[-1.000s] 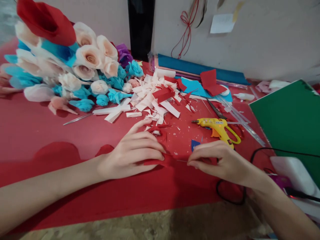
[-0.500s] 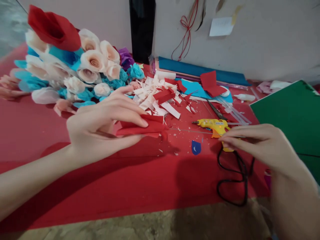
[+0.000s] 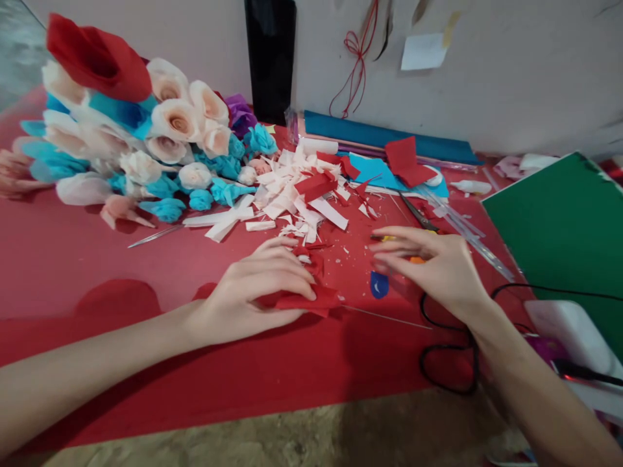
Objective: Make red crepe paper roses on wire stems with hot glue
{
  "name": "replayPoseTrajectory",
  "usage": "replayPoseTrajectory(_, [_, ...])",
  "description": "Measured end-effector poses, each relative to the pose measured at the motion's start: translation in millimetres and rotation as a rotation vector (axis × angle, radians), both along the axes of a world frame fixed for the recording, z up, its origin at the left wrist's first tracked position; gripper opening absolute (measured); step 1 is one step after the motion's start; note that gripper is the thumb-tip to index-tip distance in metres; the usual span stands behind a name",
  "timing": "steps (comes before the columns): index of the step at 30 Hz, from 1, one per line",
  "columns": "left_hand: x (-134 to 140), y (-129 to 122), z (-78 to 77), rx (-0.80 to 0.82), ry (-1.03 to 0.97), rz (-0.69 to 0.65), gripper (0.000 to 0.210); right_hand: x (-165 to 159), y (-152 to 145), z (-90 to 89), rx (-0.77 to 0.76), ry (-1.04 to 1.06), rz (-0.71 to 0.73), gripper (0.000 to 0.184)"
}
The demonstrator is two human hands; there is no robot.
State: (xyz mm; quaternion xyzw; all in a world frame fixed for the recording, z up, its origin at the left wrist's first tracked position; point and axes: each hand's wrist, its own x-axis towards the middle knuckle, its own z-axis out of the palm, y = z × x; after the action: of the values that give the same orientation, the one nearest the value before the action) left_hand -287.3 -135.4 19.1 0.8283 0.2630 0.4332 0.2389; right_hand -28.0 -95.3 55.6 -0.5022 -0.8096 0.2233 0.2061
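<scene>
My left hand (image 3: 267, 282) is closed on a folded piece of red crepe paper (image 3: 321, 301) low over the table. A thin wire (image 3: 389, 316) runs out of the paper's right end. My right hand (image 3: 428, 259), its fingers apart, hangs in front of the glue gun (image 3: 417, 259), which it mostly covers; only bits of yellow and orange show. A small blue paper piece (image 3: 379, 285) lies left of that hand. White and red paper scraps (image 3: 296, 188) are heaped beyond my left hand.
Crepe paper flowers (image 3: 175, 123) in cream, blue and red crowd the back left. Scissors (image 3: 416, 213) and clear glue sticks (image 3: 472, 237) lie behind the right hand. A green board (image 3: 559, 220) stands at right, and a black cord (image 3: 450, 392) loops near the table's front edge.
My right hand has let go of the wire and moved left, over the glue gun. My left hand has come right and nearer with the red paper.
</scene>
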Motion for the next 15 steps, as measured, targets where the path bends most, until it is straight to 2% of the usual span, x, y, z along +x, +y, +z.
replayPoseTrajectory(2, [3,0,-8.9,-0.047,0.015,0.002,0.01,7,-3,-0.4,0.044,0.019,-0.099,0.02])
replayPoseTrajectory(4, [5,-1,-13.7,-0.08,0.018,0.012,0.009,13,-6,0.3,0.062,-0.008,-0.069,0.022])
replayPoseTrajectory(7, [6,-1,-14.4,-0.079,0.011,0.016,0.009,18,-12,1.0,0.112,-0.112,0.027,0.035])
replayPoseTrajectory(11, [6,-2,-12.4,-0.071,0.017,0.002,0.01,32,-17,-3.3,0.15,-0.218,-0.148,0.02])
replayPoseTrajectory(13, [5,-2,-12.3,-0.07,0.027,0.008,0.01,44,-14,-8.3,0.164,-0.252,-0.219,0.024])
replayPoseTrajectory(15, [5,-2,-12.5,-0.064,0.033,0.006,0.009,59,-7,-15.4,0.178,-0.304,-0.231,0.033])
